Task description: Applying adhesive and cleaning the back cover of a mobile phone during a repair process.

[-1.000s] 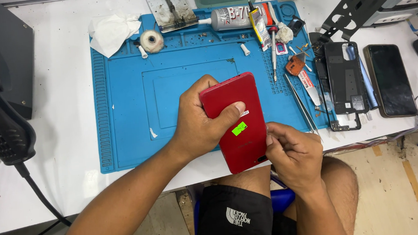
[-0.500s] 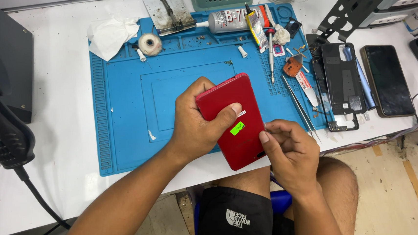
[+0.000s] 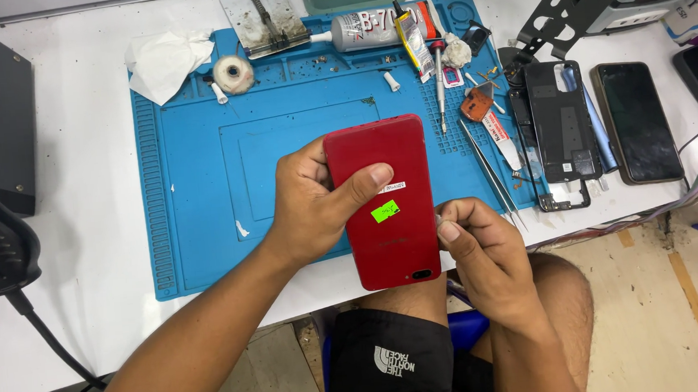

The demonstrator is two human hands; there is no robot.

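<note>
2 hands were busy with our red phone (image 3: 386, 201). Our left hand (image 3: 313, 203) wrapped around it from the side, thumb pressed across its back, and held it up just above the blue mat (image 3: 201, 190). Our right hand (image 3: 475, 248) was curled at the phone's lower edge, fingertips squeezed together, maybe on something tiny; we could not tell what. We thought the phone could slip out below the grip and fall off the table edge, because only 1 hand really held it and the back looked smooth.
</note>
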